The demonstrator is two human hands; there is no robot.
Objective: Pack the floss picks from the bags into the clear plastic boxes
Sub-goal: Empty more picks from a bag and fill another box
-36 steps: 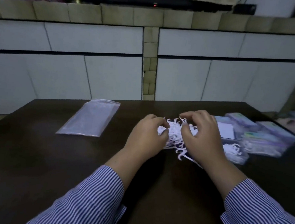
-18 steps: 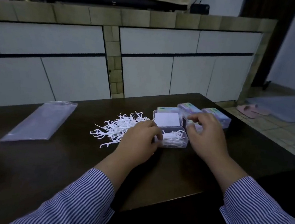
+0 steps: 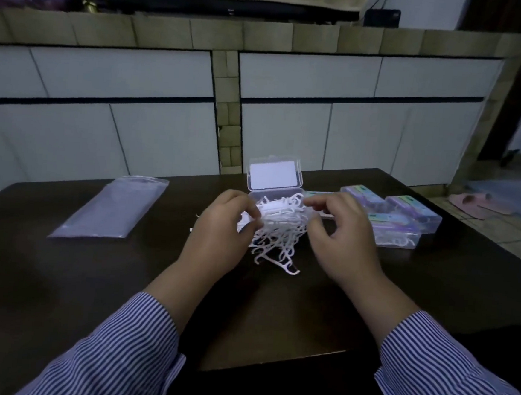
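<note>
while the box (image 3: 274, 195) is sitting open at the back:
picks (image 3: 277, 229): piling in front of it, some spilling in
left hand (image 3: 222, 225): pinching picks to lift them in
right hand (image 3: 337, 234): curling loosely, gripping nothing clear

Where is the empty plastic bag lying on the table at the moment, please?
In the head view, the empty plastic bag lies flat on the dark table, to the left of the left hand and the floss picks, touching neither.
</note>
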